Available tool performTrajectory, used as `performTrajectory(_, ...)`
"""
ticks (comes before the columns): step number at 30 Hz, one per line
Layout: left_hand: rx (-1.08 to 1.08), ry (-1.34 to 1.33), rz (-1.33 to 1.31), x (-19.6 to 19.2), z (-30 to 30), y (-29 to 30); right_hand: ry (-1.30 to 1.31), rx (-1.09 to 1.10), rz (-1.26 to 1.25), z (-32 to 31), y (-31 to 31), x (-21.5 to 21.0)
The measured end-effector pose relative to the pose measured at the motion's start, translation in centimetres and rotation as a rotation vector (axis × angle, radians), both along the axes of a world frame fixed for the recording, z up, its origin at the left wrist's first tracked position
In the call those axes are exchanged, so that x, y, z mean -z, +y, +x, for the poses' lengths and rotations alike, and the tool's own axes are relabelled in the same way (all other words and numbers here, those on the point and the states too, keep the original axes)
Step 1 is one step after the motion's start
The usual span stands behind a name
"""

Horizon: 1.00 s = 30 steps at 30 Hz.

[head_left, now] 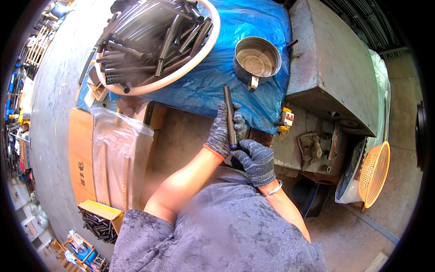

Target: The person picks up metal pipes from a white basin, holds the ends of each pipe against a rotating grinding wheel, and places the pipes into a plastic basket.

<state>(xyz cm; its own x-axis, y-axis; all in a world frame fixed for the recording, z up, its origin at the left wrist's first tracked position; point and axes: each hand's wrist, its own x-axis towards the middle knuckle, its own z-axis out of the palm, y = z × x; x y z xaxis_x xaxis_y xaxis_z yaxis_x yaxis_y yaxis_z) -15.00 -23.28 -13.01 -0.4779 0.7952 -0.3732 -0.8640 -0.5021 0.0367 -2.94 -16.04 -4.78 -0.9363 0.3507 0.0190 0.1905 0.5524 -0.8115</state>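
Upright in front of my torso is a short dark tube (229,115) with a patterned surface and a blue ring at its lower end. My left hand (219,133), in a grey striped knit glove, wraps round its middle. At the lower end of the tube my right hand (257,162), gloved alike, is closed with its fingertips against the ringed end; part of its grip is hidden. Beyond the hands, a metal mug (257,61) stands on a blue plastic sheet (199,96). To its left a wide pale basin (168,83) is heaped with similar dark tubes (167,45).
At right stands a grey metal machine housing (337,68), with a worn glove (311,149) on the ledge below. An orange plastic basket (375,174) leans farther right. Cardboard (81,154) and clear plastic lie left; below them is a box (102,208) of small dark pieces.
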Motion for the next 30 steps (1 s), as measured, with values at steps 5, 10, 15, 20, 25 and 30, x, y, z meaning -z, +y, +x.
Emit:
performTrajectory(5,-0.007,-0.006,-0.051,-0.9,0.3,0.1,-0.001,0.023,-0.013,0.2,0.0,0.2)
performTrajectory(10,0.003,0.026,-0.045,-0.3,0.3,0.1,-0.002,0.037,-0.011,0.3,0.0,0.3)
performTrajectory(15,0.007,0.038,-0.071,-1.0,0.4,0.1,-0.030,0.060,-0.031,0.1,0.0,0.1)
performTrajectory(20,0.041,0.008,-0.023,-0.9,0.2,0.1,-0.015,0.054,-0.021,0.1,-0.1,0.3)
performTrajectory(25,0.066,0.021,-0.007,-0.9,0.2,0.1,0.005,0.048,0.005,0.1,0.0,0.6)
performTrajectory(30,0.064,0.021,-0.030,-0.8,0.3,0.3,0.022,0.040,0.015,0.2,0.1,1.3)
